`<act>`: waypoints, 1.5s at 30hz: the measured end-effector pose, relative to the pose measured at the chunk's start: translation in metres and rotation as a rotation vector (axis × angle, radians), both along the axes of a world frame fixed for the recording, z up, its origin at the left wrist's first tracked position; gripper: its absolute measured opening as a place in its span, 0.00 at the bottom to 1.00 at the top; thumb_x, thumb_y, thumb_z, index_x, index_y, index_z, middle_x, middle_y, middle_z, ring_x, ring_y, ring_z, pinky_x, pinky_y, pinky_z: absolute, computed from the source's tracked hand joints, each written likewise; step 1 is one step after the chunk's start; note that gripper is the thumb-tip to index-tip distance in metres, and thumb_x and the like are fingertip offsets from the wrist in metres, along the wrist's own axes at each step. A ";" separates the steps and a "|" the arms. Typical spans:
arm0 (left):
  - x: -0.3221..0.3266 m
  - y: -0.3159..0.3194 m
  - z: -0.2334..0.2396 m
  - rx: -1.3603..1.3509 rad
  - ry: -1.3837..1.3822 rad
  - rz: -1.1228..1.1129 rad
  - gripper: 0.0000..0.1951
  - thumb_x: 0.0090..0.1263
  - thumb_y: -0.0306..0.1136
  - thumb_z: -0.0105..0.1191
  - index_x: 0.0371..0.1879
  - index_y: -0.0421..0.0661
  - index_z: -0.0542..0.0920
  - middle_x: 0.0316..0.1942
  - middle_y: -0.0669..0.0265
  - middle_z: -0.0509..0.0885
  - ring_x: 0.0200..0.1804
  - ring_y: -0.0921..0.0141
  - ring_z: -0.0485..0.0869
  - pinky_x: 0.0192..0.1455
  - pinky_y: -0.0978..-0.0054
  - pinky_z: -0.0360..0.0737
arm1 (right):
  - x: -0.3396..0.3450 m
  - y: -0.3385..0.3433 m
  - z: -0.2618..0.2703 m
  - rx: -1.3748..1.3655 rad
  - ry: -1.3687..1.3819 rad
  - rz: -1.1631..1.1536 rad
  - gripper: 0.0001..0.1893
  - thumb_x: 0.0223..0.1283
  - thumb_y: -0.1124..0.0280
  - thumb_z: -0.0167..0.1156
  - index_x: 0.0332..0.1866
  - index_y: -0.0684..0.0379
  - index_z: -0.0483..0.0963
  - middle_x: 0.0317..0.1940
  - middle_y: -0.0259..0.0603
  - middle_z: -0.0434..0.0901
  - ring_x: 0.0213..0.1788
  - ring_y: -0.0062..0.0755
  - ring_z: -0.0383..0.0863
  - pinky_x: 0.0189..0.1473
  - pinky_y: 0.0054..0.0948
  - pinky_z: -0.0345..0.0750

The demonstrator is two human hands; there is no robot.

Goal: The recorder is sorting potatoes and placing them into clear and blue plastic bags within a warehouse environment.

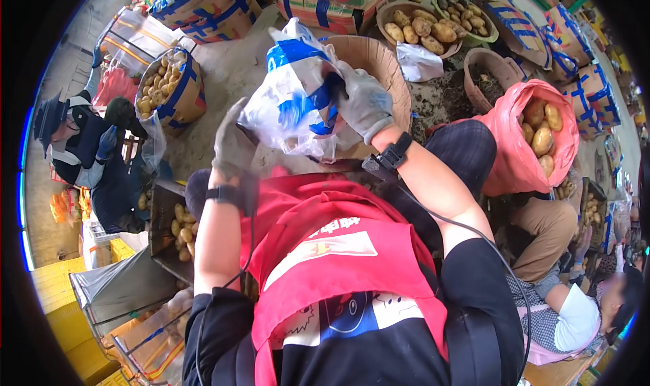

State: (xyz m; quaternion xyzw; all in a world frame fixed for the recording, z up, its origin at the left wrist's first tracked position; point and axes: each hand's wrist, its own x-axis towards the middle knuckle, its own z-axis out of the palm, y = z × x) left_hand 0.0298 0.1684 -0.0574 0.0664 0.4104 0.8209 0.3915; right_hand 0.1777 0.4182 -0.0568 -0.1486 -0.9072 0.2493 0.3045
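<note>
In front of my red apron is a crumpled white plastic bag [299, 81] with blue tape or print on it. My right hand [365, 101], in a grey work glove, grips its right side. On the left, my left hand [231, 137], gloved the same way and blurred, is against or close beside the bag's lower left edge; its palm side is hidden. Behind the bag stands a round cardboard-lined container [376, 56], whose inside is mostly covered. By my right knee a pink sack [487, 157] gapes, with potatoes [542, 141] inside.
Beyond are a bowl of potatoes [421, 28], a green basin [490, 30], a dirty tub [480, 73] and taped cartons [330, 10]. Left are a potato-filled carton [177, 106], a tilted crate [165, 233] and a seated person [91, 147]. Another person [569, 310] sits right.
</note>
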 end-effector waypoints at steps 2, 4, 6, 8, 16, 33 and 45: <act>0.044 0.008 0.012 -0.066 0.414 -0.089 0.29 0.77 0.32 0.56 0.76 0.42 0.65 0.68 0.62 0.79 0.66 0.65 0.80 0.73 0.62 0.75 | 0.003 0.004 0.005 0.033 0.021 -0.075 0.23 0.62 0.70 0.62 0.65 0.50 0.77 0.40 0.50 0.84 0.43 0.55 0.86 0.46 0.49 0.81; 0.051 0.020 -0.012 -0.244 0.378 -0.175 0.36 0.75 0.30 0.61 0.79 0.42 0.59 0.71 0.64 0.75 0.66 0.68 0.79 0.71 0.66 0.75 | -0.001 0.005 0.018 0.009 0.045 -0.046 0.22 0.62 0.71 0.60 0.63 0.52 0.78 0.42 0.51 0.86 0.46 0.55 0.87 0.48 0.46 0.83; 0.054 0.035 -0.042 -0.618 0.592 -0.275 0.46 0.65 0.43 0.74 0.79 0.45 0.62 0.69 0.62 0.76 0.69 0.67 0.74 0.73 0.63 0.71 | -0.007 0.011 0.032 -0.216 0.229 0.041 0.20 0.63 0.73 0.57 0.61 0.55 0.81 0.44 0.53 0.88 0.49 0.54 0.88 0.52 0.42 0.83; 0.060 0.055 -0.031 -0.775 0.813 -0.469 0.19 0.68 0.37 0.71 0.56 0.43 0.87 0.52 0.68 0.88 0.54 0.71 0.84 0.59 0.72 0.80 | -0.007 0.025 0.053 -0.304 0.322 0.053 0.20 0.63 0.74 0.52 0.57 0.59 0.82 0.42 0.52 0.89 0.45 0.45 0.90 0.51 0.36 0.83; 0.005 0.082 -0.099 -1.001 1.584 0.005 0.22 0.71 0.49 0.57 0.56 0.46 0.84 0.53 0.57 0.87 0.58 0.56 0.83 0.63 0.59 0.77 | -0.015 0.030 0.117 -0.895 0.328 0.211 0.17 0.69 0.64 0.60 0.53 0.66 0.83 0.38 0.36 0.87 0.37 0.20 0.84 0.41 0.23 0.81; 0.014 0.044 -0.050 -1.044 1.232 -0.011 0.25 0.66 0.45 0.67 0.59 0.46 0.82 0.49 0.59 0.88 0.52 0.63 0.85 0.58 0.65 0.81 | -0.068 -0.048 -0.168 -1.064 -0.222 0.316 0.21 0.74 0.51 0.57 0.59 0.56 0.80 0.50 0.43 0.87 0.54 0.35 0.84 0.56 0.38 0.79; 0.091 0.037 -0.135 -1.119 1.778 -0.336 0.47 0.64 0.52 0.63 0.81 0.50 0.57 0.74 0.56 0.69 0.76 0.56 0.67 0.81 0.46 0.53 | -0.019 0.023 -0.234 -1.601 0.115 0.210 0.24 0.82 0.55 0.39 0.71 0.55 0.72 0.63 0.42 0.81 0.69 0.41 0.75 0.66 0.46 0.78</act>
